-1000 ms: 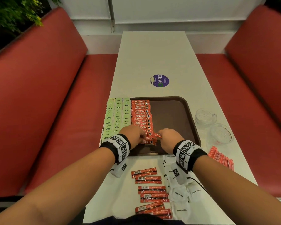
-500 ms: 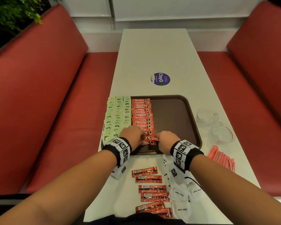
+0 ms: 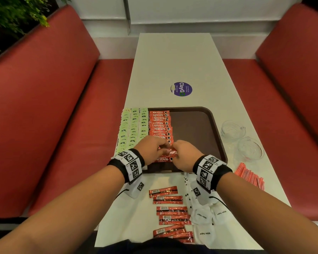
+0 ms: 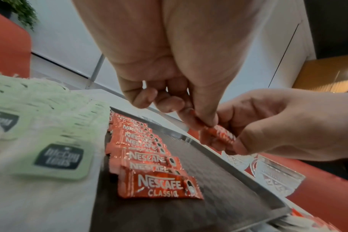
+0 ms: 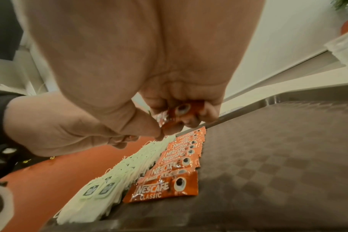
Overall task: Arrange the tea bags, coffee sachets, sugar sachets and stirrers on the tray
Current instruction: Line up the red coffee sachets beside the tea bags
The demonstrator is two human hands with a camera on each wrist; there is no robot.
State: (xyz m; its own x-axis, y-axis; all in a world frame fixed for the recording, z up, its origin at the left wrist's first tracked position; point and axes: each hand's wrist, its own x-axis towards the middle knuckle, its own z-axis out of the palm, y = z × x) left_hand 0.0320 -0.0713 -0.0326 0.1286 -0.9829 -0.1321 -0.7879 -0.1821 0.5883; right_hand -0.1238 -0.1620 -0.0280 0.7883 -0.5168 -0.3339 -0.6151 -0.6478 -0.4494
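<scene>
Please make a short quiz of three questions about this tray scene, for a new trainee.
1. True or false: both hands pinch one coffee sachet above the tray.
2. Which items lie in rows at the tray's left side? A) tea bags B) sugar sachets C) stirrers
3. Fill in: the two glass bowls stand on the table, to the ____ of the tray.

Key: 1 true. 2 A. 3 right.
</scene>
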